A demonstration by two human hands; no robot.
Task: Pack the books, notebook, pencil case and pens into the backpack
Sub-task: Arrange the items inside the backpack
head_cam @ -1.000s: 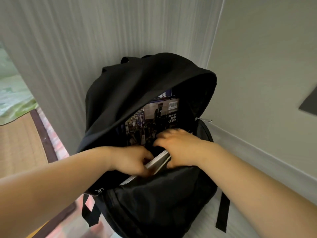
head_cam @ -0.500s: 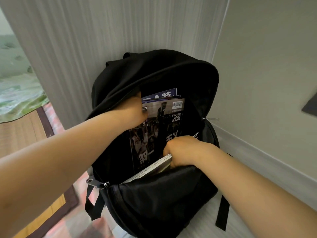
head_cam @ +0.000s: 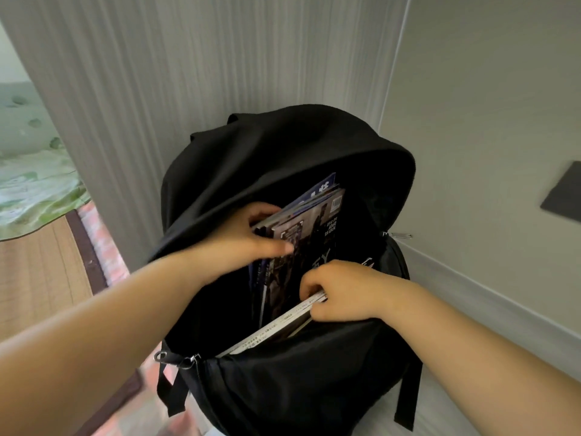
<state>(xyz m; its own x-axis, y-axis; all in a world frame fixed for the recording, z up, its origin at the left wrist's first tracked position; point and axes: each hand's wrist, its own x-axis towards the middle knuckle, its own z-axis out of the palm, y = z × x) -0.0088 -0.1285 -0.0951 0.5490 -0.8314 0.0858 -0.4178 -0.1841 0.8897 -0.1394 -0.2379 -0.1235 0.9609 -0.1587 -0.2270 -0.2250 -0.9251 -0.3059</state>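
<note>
While green bedding [head_cam: 34, 190] and woven mat [head_cam: 37, 278] sit far left, black backpack [head_cam: 283, 158] stands open in wall corner. Left hand [head_cam: 248, 243] pinches stack of magazines [head_cam: 301, 247] upright inside. Right hand [head_cam: 342, 291] grips white-edged book [head_cam: 276, 328] at front of opening. Zipper pull [head_cam: 397, 236] sticks out right.

Both bare forearms reach forward; the left hand [head_cam: 251, 237] grips with thumb extended; the right hand [head_cam: 342, 291] curls closed, knuckles up.
</note>
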